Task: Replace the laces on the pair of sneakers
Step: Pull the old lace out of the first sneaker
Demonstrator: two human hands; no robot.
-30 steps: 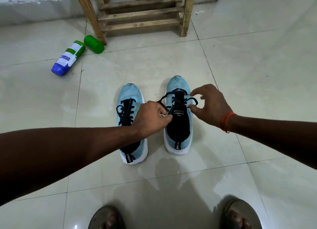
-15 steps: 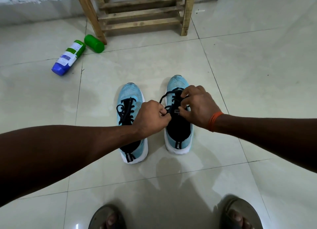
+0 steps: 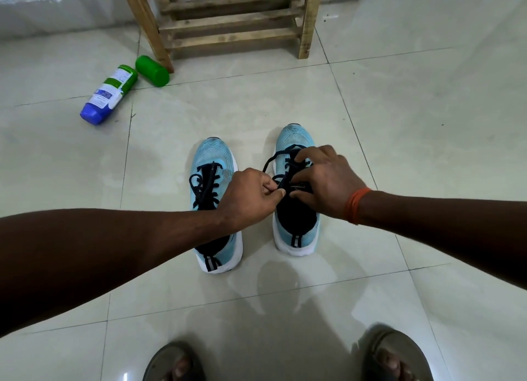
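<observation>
Black lace (image 3: 268, 164) in a two-handed pinch, left hand (image 3: 248, 196) and right hand (image 3: 328, 182) knuckles-up over the right-side blue sneaker (image 3: 296, 137).

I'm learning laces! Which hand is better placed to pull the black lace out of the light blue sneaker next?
Probably the left hand: it pinches the black lace; the right hand curls over crossings on the light blue sneaker.

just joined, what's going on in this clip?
A person has both hands at the dark lace of the right sneaker in a light blue pair on a tiled floor. The left hand pinches a strand; the right hand grips the lacing near the tongue. The left sneaker sits laced and untouched. A bottle and green cap lie by a wooden stool.
</observation>
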